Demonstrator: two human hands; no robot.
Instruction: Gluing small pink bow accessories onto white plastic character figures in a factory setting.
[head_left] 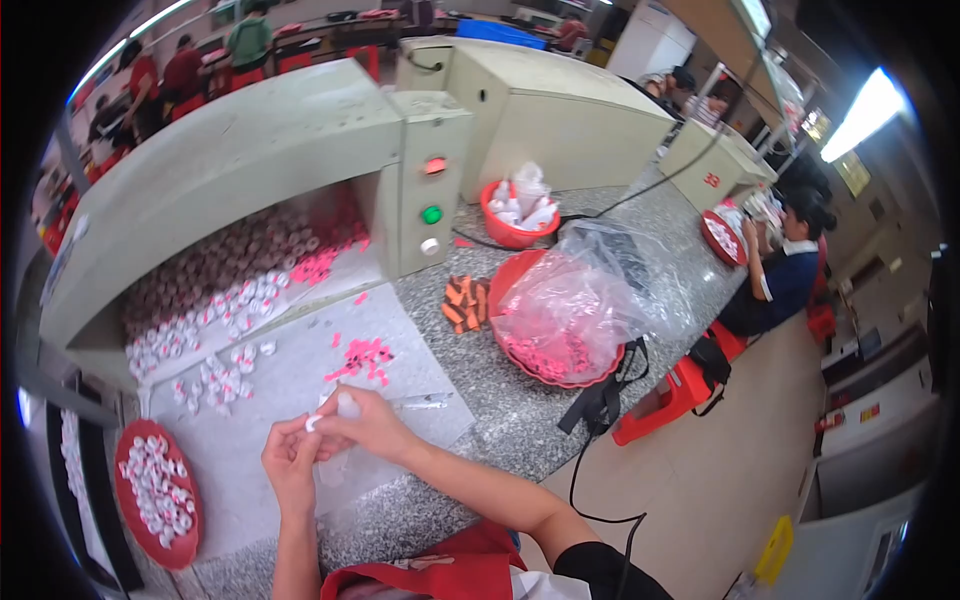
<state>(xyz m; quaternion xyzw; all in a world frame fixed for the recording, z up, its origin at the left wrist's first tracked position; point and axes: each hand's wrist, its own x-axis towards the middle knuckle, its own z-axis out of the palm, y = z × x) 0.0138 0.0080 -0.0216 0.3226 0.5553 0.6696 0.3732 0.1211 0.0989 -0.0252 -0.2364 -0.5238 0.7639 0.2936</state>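
Bare white paper (240, 450) spreads to the left of my hands, reaching toward the red dish (167, 552) of white pieces at the near left. On the far side, a loose pink pile (362, 357) lies just beyond my fingers, and the pale machine (250, 120) walls off the space behind. To the right, open speckled counter (500, 430) runs to a bag-topped red basin (512, 272). My left hand (290, 447) rises from the near edge, fingers curled in, pinching a small white piece (313, 423); my right hand (368, 422), forearm slanting from the near right, closes around a whitish object (348, 405), its shape partly hidden, fingertips meeting at the piece.
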